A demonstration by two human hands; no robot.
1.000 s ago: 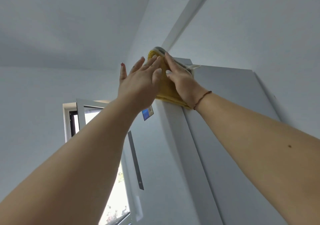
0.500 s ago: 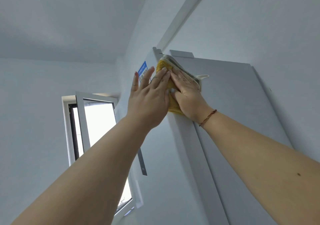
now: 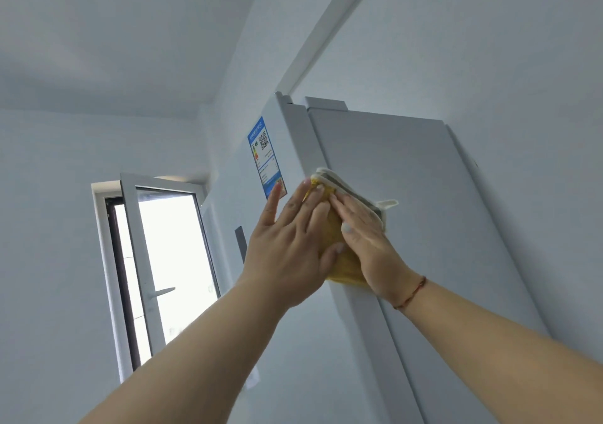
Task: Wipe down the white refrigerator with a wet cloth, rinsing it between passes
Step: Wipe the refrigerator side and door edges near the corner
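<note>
White refrigerator [image 3: 408, 195] stands upright against the wall, seen from below; an open window [image 3: 163, 260] lies to its left. A blue energy label [image 3: 266, 156] sits high on the door face. Yellow cloth [image 3: 342, 260] lies flat over the front corner edge below the label — white trim at its upper end. Left hand [image 3: 290, 247] and right hand [image 3: 365, 237] press it side by side, fingers straight. A red cord bracelet [image 3: 412, 295] circles the right wrist.
</note>
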